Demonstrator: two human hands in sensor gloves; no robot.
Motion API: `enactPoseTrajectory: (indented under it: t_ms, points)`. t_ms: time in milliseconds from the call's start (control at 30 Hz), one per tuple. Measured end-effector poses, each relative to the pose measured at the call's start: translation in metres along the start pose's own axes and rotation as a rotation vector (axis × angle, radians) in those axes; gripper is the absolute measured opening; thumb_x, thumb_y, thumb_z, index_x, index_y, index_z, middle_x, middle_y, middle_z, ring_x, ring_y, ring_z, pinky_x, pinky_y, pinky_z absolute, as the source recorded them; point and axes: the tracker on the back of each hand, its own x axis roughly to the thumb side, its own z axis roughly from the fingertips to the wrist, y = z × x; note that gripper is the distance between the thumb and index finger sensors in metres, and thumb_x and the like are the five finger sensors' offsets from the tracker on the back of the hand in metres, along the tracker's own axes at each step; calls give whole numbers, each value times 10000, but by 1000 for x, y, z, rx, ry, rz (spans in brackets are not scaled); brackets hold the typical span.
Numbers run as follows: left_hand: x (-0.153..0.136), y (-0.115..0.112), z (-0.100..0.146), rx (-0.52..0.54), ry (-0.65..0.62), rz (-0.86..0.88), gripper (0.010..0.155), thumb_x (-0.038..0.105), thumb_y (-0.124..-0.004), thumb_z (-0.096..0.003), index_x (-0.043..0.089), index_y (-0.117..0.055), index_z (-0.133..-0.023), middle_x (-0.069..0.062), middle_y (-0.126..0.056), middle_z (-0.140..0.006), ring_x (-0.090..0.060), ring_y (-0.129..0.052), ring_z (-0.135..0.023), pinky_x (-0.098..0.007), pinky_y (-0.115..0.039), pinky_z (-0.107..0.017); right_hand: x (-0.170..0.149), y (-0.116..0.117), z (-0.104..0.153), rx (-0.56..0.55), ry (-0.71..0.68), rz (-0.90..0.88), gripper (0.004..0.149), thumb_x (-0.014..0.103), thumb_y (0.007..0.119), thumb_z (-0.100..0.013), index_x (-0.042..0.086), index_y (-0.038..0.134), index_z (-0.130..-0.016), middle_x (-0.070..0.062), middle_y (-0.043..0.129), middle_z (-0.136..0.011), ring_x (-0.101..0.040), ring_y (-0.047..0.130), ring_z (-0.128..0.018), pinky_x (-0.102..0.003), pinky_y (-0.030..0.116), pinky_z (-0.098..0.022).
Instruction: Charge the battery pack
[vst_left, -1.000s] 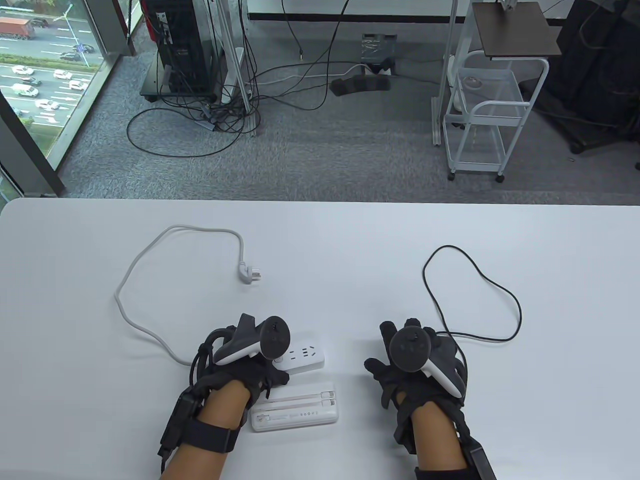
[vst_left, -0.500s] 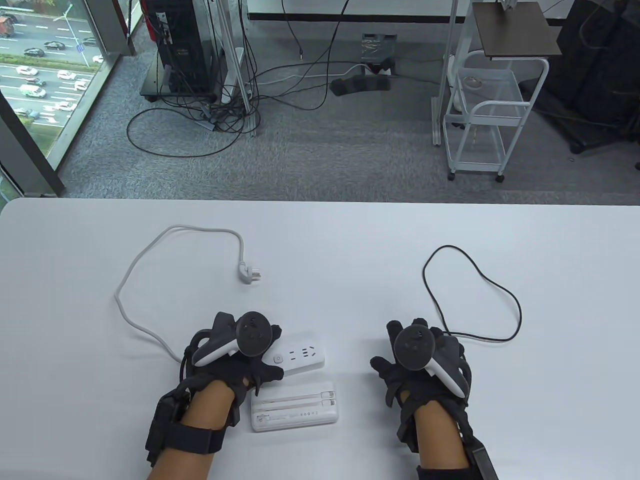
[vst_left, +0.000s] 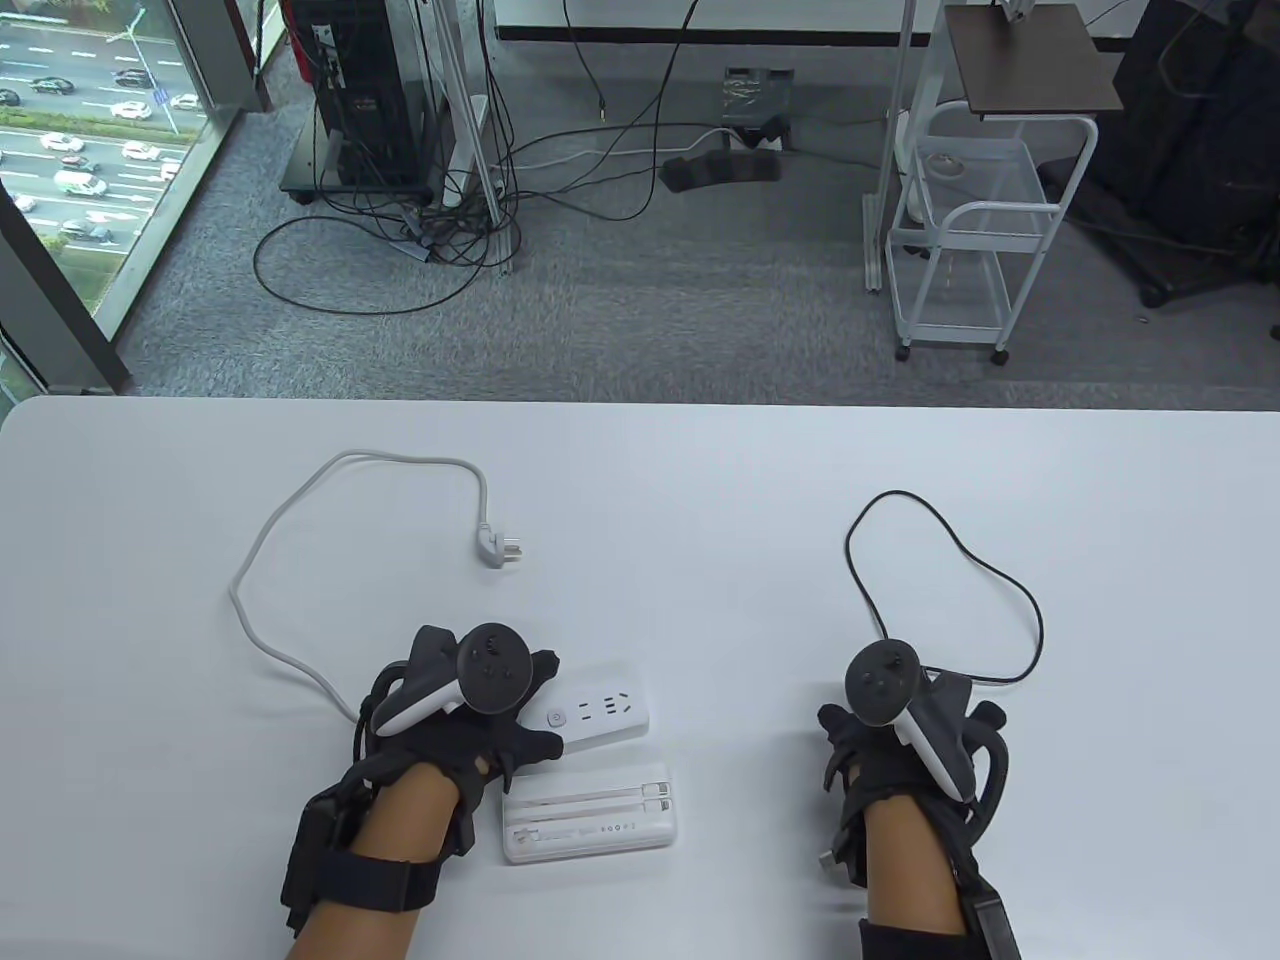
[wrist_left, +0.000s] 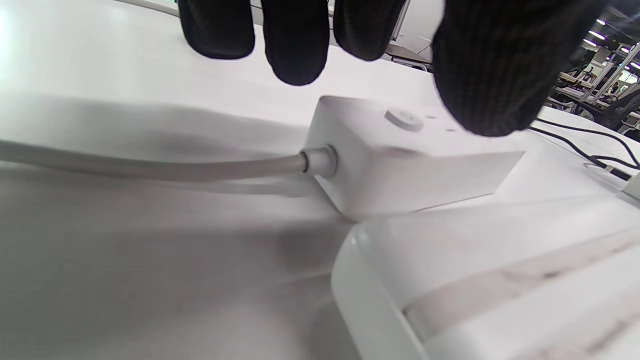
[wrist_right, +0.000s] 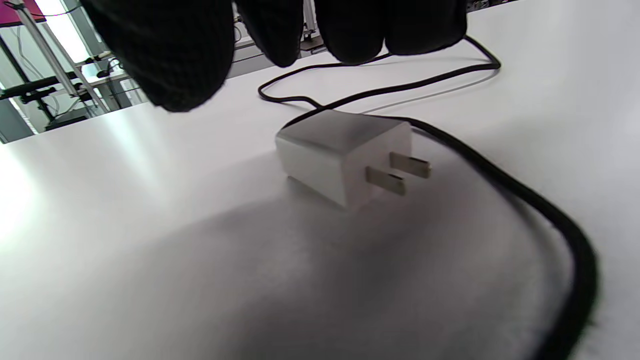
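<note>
Under right hand (vst_left: 900, 735), charger (wrist_right: 345, 152) hidden overhead.

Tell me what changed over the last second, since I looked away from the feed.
The right hand shifted rightward and toward the person, now hovering over the white two-prong charger cube. The left hand slid slightly left, exposing more of the white power strip. Nothing was gripped. The white rectangular battery pack and thin black cable stayed put.

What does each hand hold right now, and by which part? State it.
Nothing: the left hand hovers over the power strip, the right hand over the charger.
</note>
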Motion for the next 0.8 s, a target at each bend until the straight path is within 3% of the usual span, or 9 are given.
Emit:
enactPoseTrajectory:
  t_ms: [267,800]
  points:
    - [0,-1,-1,-1,-3,1,888,618,-879,-416,270,-535,-1157,-119,-652,-1142,-468,-640,-1025,-729,-426,-703,-6,15,-8,21,96,120,733,480,843,-411,158,598,-1022,-218,688,-1008,-508,745,-857,-806,380,-647]
    - [0,-4,-3,-25,13,-11,881,619,-873,-415,278,-540,-1155,-124,-656,-1140,-468,-642,-1024,-729,-425,-703,-2,24,-12,-23,89,164,734,479,849,-390,128,639,-1000,-151,842,-881,-438,850,-758,-789,435,-647]
